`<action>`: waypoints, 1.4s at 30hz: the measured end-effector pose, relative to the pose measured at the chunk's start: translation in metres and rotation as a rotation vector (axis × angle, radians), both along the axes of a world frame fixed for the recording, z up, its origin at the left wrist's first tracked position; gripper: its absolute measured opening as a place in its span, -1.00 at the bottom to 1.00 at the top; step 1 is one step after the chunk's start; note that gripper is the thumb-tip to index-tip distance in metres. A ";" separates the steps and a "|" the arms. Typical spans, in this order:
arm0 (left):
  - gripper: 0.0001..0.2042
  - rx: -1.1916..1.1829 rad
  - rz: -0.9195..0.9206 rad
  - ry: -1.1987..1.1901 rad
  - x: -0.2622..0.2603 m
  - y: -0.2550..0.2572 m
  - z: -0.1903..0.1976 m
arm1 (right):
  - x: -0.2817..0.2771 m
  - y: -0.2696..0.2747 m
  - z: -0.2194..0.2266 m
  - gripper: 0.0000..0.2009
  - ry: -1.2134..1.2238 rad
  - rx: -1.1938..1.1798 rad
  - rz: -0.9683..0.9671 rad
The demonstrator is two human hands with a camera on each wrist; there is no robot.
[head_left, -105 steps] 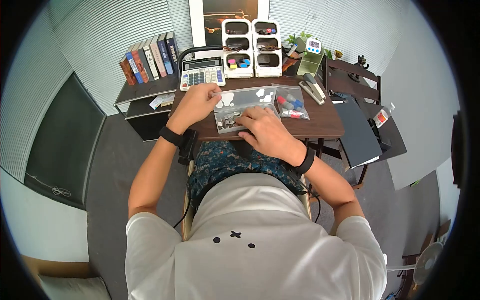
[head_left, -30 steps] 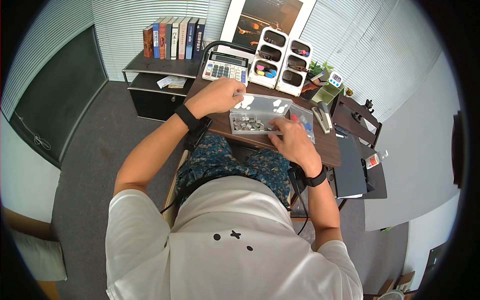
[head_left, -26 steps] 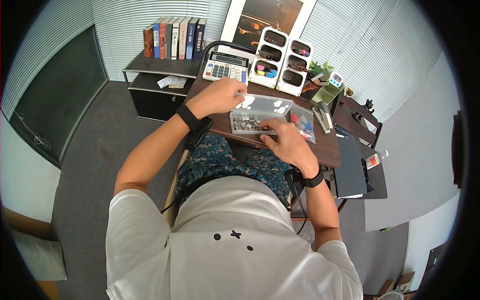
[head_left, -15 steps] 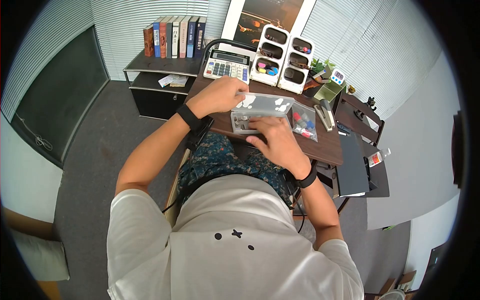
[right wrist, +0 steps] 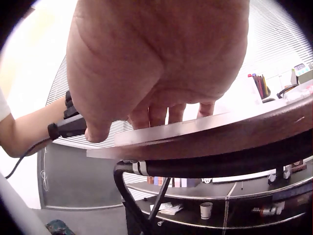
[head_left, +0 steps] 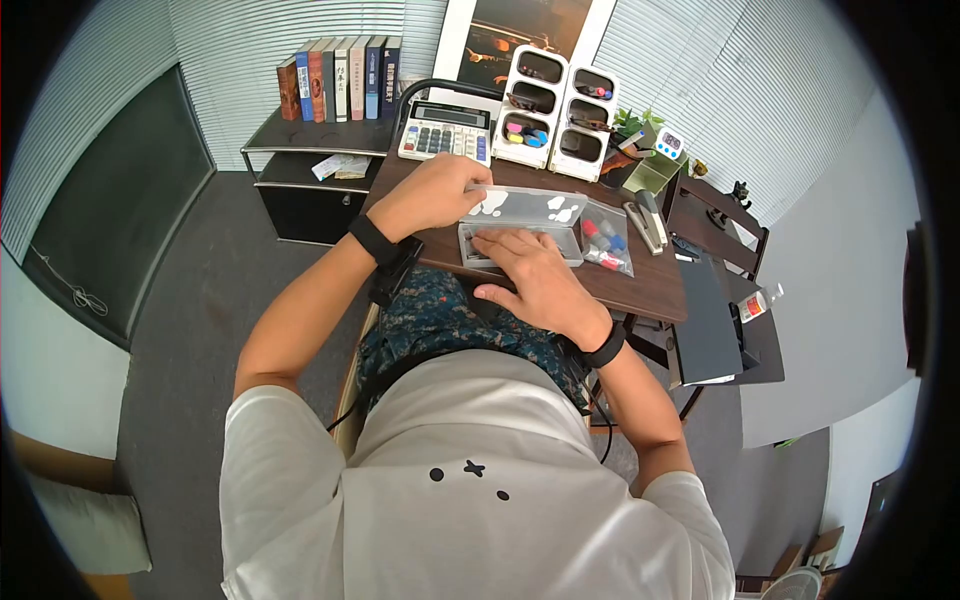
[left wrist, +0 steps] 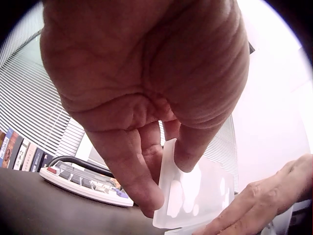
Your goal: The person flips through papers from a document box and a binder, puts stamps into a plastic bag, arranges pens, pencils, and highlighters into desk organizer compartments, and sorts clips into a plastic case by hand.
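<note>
A clear plastic box (head_left: 572,262) lies at the desk's front edge, its lid (head_left: 527,208) raised at the back. My left hand (head_left: 438,192) pinches the lid's left end between thumb and fingers; the left wrist view shows this grip on the lid (left wrist: 195,196) closely. My right hand (head_left: 535,275) lies over the box with its fingers extended inside and its thumb outside the front wall. Those fingers cover most of the small metal pieces. In the right wrist view the fingertips of my right hand (right wrist: 156,63) are hidden behind the box wall (right wrist: 181,128).
Right of the box lies a clear bag (head_left: 606,240) of red and blue items, then a stapler (head_left: 648,222). Behind stand a calculator (head_left: 446,133), white organizers (head_left: 528,105) and a pen holder (head_left: 618,165). Books (head_left: 342,80) stand on the left shelf.
My right hand has moved leftward across the box, from its right part to over the metal pieces, fingers now straighter. My left hand keeps hold of the lid. The head view has shifted slightly.
</note>
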State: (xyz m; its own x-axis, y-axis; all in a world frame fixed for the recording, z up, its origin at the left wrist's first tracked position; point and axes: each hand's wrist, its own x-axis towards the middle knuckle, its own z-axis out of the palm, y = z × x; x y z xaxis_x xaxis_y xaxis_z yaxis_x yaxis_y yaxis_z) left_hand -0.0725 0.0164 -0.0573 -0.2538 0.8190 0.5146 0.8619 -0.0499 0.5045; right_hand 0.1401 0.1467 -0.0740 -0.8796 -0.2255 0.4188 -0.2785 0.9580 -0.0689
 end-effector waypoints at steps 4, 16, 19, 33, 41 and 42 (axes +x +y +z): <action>-0.79 0.001 0.012 0.009 0.000 -0.001 0.001 | -0.001 -0.004 0.002 -0.43 0.017 -0.005 -0.026; -0.79 -0.031 0.010 -0.036 -0.002 0.000 0.001 | -0.006 -0.006 -0.001 -0.55 0.058 -0.031 0.054; -0.79 0.001 0.010 0.002 0.000 -0.002 0.001 | -0.002 -0.003 0.006 -0.61 0.035 -0.013 0.010; -0.80 -0.075 0.032 -0.031 0.006 -0.013 0.018 | 0.010 0.036 0.021 -0.70 0.267 -0.088 -0.161; -0.52 -0.283 -0.223 0.115 0.038 -0.027 0.010 | 0.019 0.055 0.029 -0.73 0.091 -0.132 -0.219; -0.47 -0.327 -0.256 0.098 0.041 -0.025 0.006 | 0.020 0.058 0.028 -0.73 -0.025 -0.126 -0.212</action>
